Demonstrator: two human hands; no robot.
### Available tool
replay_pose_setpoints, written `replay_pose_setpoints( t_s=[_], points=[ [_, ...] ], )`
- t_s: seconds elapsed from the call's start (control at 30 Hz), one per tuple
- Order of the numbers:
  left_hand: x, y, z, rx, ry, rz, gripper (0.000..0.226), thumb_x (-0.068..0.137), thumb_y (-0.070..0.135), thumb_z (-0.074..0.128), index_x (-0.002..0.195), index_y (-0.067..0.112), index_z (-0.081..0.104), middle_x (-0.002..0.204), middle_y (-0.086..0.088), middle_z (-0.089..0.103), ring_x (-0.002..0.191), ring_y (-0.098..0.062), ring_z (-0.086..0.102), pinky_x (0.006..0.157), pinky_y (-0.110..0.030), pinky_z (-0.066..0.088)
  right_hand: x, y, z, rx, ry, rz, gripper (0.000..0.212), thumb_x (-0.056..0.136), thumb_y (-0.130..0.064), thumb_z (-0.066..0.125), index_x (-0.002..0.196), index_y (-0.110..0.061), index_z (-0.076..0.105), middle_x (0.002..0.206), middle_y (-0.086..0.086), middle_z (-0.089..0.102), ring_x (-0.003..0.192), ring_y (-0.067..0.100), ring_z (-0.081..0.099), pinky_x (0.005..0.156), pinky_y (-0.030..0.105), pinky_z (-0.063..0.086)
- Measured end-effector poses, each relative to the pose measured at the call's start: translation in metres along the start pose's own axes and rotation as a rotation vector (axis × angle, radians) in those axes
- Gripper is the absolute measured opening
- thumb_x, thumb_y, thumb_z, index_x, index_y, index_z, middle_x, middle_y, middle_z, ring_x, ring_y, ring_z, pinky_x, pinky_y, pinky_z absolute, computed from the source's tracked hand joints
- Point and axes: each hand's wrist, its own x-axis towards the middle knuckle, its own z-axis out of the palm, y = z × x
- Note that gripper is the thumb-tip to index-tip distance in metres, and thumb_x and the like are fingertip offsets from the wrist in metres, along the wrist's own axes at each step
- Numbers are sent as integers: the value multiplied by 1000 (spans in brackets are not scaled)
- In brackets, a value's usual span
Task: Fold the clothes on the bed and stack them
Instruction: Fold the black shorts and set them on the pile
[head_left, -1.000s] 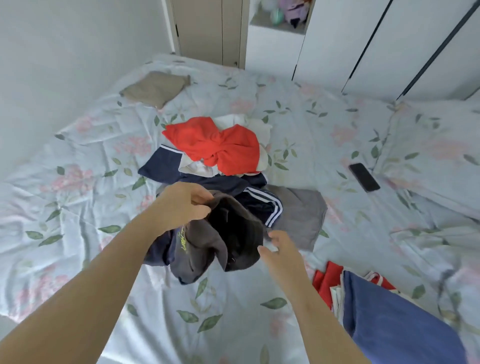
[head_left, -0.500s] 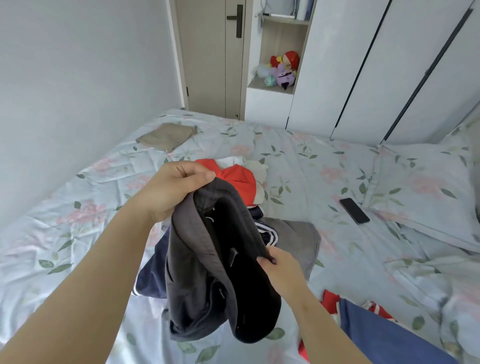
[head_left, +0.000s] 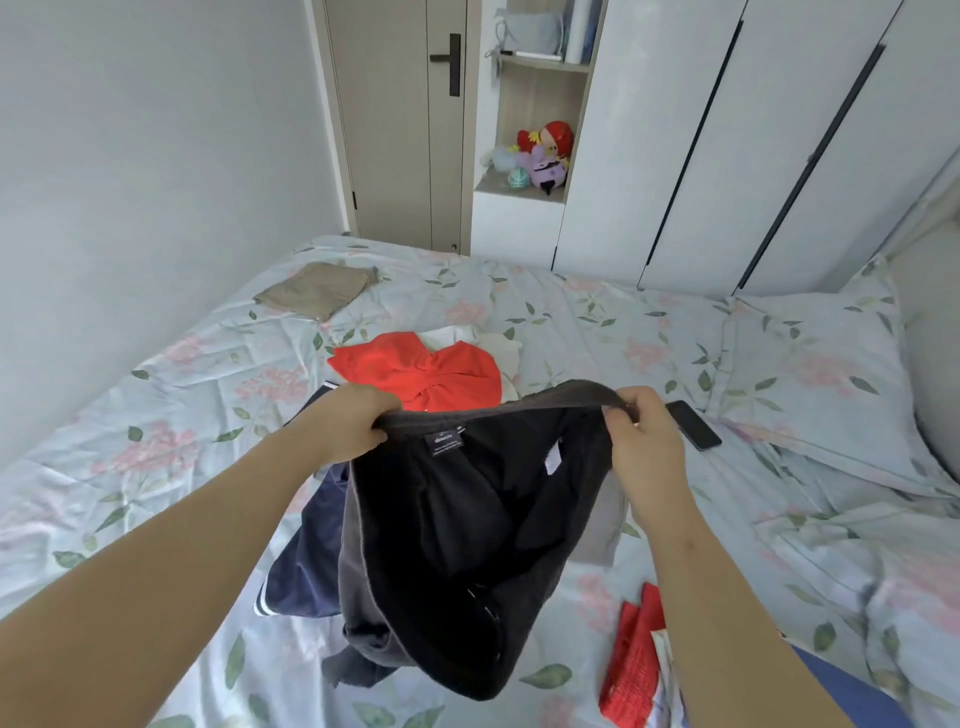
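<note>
A dark grey garment with a black lining (head_left: 467, 530) hangs in the air above the bed (head_left: 156, 426), stretched by its top edge. My left hand (head_left: 345, 423) grips the left end of that edge and my right hand (head_left: 641, 436) pinches the right end. Behind it lies a heap of unfolded clothes: a red garment (head_left: 421, 371), a white one (head_left: 483, 343) and a navy one with white stripes (head_left: 306, 561). A grey piece (head_left: 602, 525) shows under the held garment. A folded beige item (head_left: 317, 288) lies at the far left of the bed.
A black phone (head_left: 693, 423) lies on the sheet by the pillow (head_left: 815, 379) at the right. Red and blue folded clothes (head_left: 634, 670) sit at the near right. A wall runs along the left, with a door and wardrobes beyond the bed.
Both hands have lifted the dark garment off the heap and spread apart. My right hand moved up from its lower edge to the top edge, opening the garment wide.
</note>
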Motion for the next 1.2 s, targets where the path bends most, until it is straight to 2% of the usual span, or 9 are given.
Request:
replay_pose_setpoints(
  t_s=[0.23,0.5,0.6,0.7,0.8,0.87,1.0,1.07,1.2],
  points=[
    [-4,-21,45,-75,0,-224,17,98,19,44,111,9,48,101,-14,64,94,-31,58,72,-34,41,12,-10,-10,214,112,129,16,93,-11,45,79,-19,49,82,7,57,69,18,54,49,25,45],
    [12,-6,24,-1357,186,-554,10,95,9,54,105,6,54,90,-16,60,71,-21,58,57,-28,51,24,6,-11,188,202,265,12,97,-19,36,103,-10,42,81,9,52,63,20,52,53,30,47],
    [16,-4,-15,-1177,136,-334,17,84,9,69,95,17,60,91,-6,63,81,-20,62,70,-27,54,34,1,-21,232,315,257,13,99,-23,40,101,-11,40,79,6,46,62,16,49,55,31,51],
    [15,-11,-55,-580,-27,-73,30,73,12,79,91,29,62,86,11,63,80,-4,58,68,-6,42,48,-8,-40,288,408,226,16,97,-26,48,99,-12,40,81,6,44,65,14,48,60,33,55],
    [29,-18,-97,9,-14,67,25,75,18,75,95,30,65,82,10,62,81,-11,56,72,-18,43,61,-23,-57,341,457,172,19,95,-27,55,85,-18,42,81,2,43,66,13,45,60,31,55],
    [40,-19,-123,194,108,101,25,80,17,69,104,19,65,94,-2,64,94,-24,57,80,-32,45,68,-35,-63,365,491,103,24,94,-28,56,77,-25,39,81,-2,43,67,10,45,60,28,54],
    [43,-24,-134,390,156,-99,19,93,17,52,111,13,57,106,-8,59,101,-28,54,73,-29,41,70,-36,-71,156,422,27,25,94,-35,53,74,-26,41,79,-6,46,73,12,50,63,36,53],
    [39,-34,-114,378,-42,-219,17,93,11,44,107,12,54,102,-8,61,88,-25,60,66,-29,47,65,-18,-69,-123,248,96,30,95,-41,49,77,-18,48,77,3,50,81,30,57,76,49,55],
    [37,-47,-84,-426,-274,-352,23,89,-6,35,95,8,52,98,-20,64,73,-27,72,62,-31,58,53,8,-61,-144,66,356,41,98,-44,41,105,-5,50,88,9,53,88,37,62,72,47,57]
  ],
)
